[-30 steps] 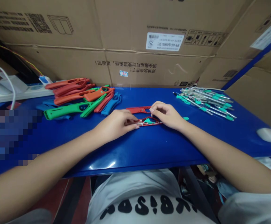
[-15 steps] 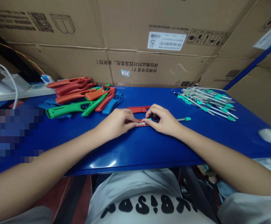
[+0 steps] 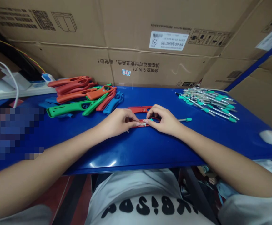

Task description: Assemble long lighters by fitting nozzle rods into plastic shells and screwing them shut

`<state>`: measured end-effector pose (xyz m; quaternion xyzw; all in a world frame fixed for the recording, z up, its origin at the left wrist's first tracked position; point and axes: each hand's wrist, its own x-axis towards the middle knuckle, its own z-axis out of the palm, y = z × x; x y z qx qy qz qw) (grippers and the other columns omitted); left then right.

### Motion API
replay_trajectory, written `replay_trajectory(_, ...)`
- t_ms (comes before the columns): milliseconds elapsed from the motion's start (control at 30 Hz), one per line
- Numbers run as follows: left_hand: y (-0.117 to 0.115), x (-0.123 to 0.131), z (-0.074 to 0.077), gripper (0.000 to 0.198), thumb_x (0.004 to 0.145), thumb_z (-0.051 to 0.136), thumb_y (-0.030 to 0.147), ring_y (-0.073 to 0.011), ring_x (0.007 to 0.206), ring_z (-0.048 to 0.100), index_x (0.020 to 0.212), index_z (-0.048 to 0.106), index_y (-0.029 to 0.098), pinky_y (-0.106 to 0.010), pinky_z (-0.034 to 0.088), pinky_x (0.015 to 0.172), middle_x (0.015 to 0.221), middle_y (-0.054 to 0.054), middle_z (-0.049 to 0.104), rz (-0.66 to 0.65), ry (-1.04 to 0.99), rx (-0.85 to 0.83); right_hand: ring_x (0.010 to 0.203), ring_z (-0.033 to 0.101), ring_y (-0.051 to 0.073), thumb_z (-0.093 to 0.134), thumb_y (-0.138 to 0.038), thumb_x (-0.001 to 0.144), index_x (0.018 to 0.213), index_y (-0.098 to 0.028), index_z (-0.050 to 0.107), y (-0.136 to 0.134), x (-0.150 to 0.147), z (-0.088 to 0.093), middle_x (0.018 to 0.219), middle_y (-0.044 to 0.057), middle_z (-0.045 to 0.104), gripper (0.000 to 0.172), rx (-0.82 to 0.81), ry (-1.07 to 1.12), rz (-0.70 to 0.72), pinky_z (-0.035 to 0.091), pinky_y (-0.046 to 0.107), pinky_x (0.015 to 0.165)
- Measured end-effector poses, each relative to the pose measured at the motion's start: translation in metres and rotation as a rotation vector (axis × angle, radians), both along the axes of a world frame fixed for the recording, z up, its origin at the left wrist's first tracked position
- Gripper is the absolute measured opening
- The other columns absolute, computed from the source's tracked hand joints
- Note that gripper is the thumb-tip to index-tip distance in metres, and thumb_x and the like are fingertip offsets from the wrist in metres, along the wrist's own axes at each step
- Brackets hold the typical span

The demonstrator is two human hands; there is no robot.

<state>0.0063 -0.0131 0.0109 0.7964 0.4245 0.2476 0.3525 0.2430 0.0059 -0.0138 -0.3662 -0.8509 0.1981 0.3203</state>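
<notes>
Midway between my hands lies a red lighter casing half, open side up, with a small metal and white part in it. My left hand is closed, thumb and fingers pinching the casing's left end. From the other side, my right hand is closed on the same casing, its thumb and fingertips by the white part and a bit of green. A metal tube with a green tip sticks out to the right beyond my right hand, which hides its inner end. Just behind lies a second red casing half.
Several red, green and blue lighter casings are piled at the left. Metal tubes with green tips and wires lie heaped at the right. Cardboard stands along the back of the blue table. A power strip sits far left.
My left fingertips have shifted slightly left along the red casing, and a little more of it shows. My right hand keeps nearly the same place. The view has moved very slightly.
</notes>
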Motion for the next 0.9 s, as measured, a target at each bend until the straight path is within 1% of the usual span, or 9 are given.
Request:
replay_trajectory(133,-0.001,0.002,-0.001,0.026,0.086,0.074,0.039,-0.0111,0.052,0.061,0.090,0.079,0.014,-0.023,0.047,0.053,0.075,-0.003,0.070,0.016,0.002,-0.019,0.080,0.055,0.017,0.069,-0.024,0.085,0.085,-0.020,0.063,0.000,0.001,0.001,0.090,0.005,0.062,0.008,0.003,-0.013,0.010,0.043,0.032,0.074)
replay_trajectory(233,-0.003,0.005,0.001,0.023,0.085,0.075,0.038,-0.0119,0.053,0.061,0.086,0.079,0.015,-0.024,0.046,0.055,0.072,-0.003,0.072,0.044,0.042,0.053,0.082,0.055,0.018,0.068,-0.024,0.086,0.087,-0.020,0.063,-0.001,0.002,0.002,0.092,0.005,0.062,0.007,-0.002,-0.034,0.018,0.043,0.033,0.075)
replay_trajectory(333,-0.004,0.005,0.004,0.019,0.084,0.076,0.035,-0.0140,0.061,0.065,0.086,0.080,0.017,-0.024,0.047,0.057,0.076,-0.004,0.075,0.046,0.089,0.117,0.082,0.055,0.018,0.067,-0.024,0.086,0.087,-0.020,0.062,-0.002,0.001,0.003,0.093,0.005,0.062,0.007,-0.015,-0.041,0.024,0.043,0.032,0.075)
replay_trajectory(500,-0.001,-0.003,0.009,0.018,0.087,0.071,0.031,-0.0139,0.054,0.066,0.094,0.080,0.017,-0.023,0.050,0.055,0.066,-0.002,0.074,0.026,0.080,0.003,0.075,0.054,0.015,0.065,-0.027,0.089,0.085,-0.020,0.062,0.000,0.001,0.006,0.090,0.005,0.062,0.009,-0.042,0.024,0.015,0.043,0.030,0.070)
replay_trajectory(533,-0.001,-0.004,0.010,0.018,0.087,0.070,0.030,-0.0136,0.054,0.066,0.095,0.079,0.016,-0.023,0.050,0.055,0.068,-0.002,0.074,0.033,0.078,-0.006,0.073,0.053,0.015,0.063,-0.029,0.091,0.086,-0.019,0.063,0.001,0.002,0.008,0.088,0.004,0.062,0.011,-0.060,0.048,0.002,0.043,0.030,0.068)
replay_trajectory(600,-0.002,-0.005,0.013,0.017,0.087,0.070,0.029,-0.0135,0.055,0.066,0.095,0.079,0.017,-0.024,0.051,0.057,0.076,-0.003,0.077,0.064,0.084,0.048,0.068,0.052,0.014,0.058,-0.031,0.095,0.088,-0.018,0.064,0.003,0.008,0.015,0.084,0.003,0.062,0.015,-0.113,0.086,-0.023,0.042,0.028,0.064)
replay_trajectory(667,-0.005,-0.004,0.014,0.016,0.088,0.070,0.029,-0.0149,0.064,0.067,0.094,0.079,0.018,-0.026,0.052,0.063,0.086,-0.004,0.077,0.069,0.097,0.181,0.064,0.052,0.013,0.058,-0.031,0.095,0.093,-0.018,0.065,0.004,0.015,0.023,0.079,0.002,0.062,0.015,-0.169,0.073,-0.015,0.041,0.027,0.061)
replay_trajectory(767,-0.010,0.002,0.011,0.017,0.091,0.067,0.029,-0.0202,0.090,0.068,0.100,0.077,0.018,-0.030,0.053,0.081,0.099,-0.006,0.076,-0.014,0.116,0.372,0.060,0.051,0.010,0.066,-0.028,0.088,0.094,-0.017,0.066,0.003,0.027,0.035,0.082,0.001,0.062,0.012,-0.172,-0.064,0.071,0.041,0.025,0.058)
replay_trajectory(900,-0.014,0.010,-0.002,0.026,0.095,0.063,0.026,-0.0247,0.112,0.063,0.118,0.069,0.016,-0.038,0.050,0.100,0.117,-0.010,0.071,-0.118,0.151,0.439,0.064,0.052,0.011,0.071,-0.024,0.083,0.093,-0.017,0.066,0.000,0.034,0.040,0.085,0.002,0.063,0.014,-0.146,-0.239,0.141,0.041,0.024,0.060)
